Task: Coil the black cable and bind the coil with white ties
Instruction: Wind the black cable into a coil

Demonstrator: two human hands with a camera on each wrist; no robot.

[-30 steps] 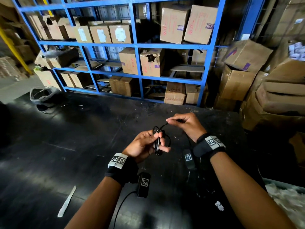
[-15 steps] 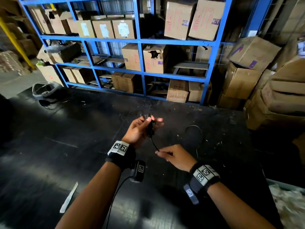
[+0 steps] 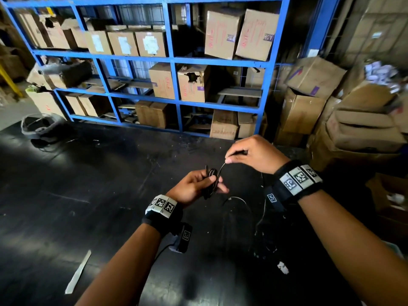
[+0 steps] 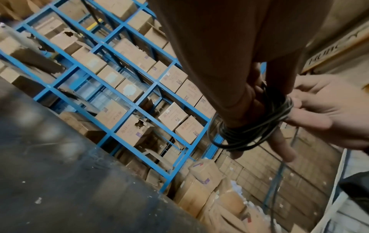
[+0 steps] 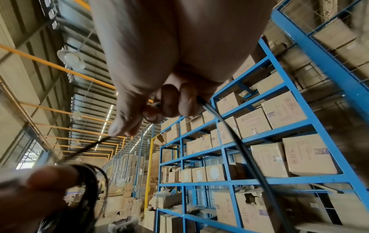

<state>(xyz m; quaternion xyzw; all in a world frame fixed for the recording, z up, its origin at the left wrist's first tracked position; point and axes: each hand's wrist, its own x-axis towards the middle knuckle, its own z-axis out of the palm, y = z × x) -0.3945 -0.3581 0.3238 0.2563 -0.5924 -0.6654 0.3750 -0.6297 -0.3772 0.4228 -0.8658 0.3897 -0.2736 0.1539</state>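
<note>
Slack cable [image 3: 240,200] trails nearest of all, a loose loop lying on the dark table [image 3: 88,195] just right of the left wrist and below the right one. Up from there, the left hand [image 3: 192,186] has fingers and thumb curled round the coil [image 3: 212,177], several black turns bunched together and standing roughly upright, long axis running near to far. Just beyond and to the right, the right hand [image 3: 254,153] pinches the free strand between thumb and fingertips, other fingers tucked in, with the strand arcing down and left into the top of the coil. So the feed comes from the far right, above the coil, and the right hand is the one placed to lay the next turn over it, I'd say. No white tie in either hand. Farther back, blue shelving [image 3: 172,60] stacked with boxes [image 3: 223,34].
</note>
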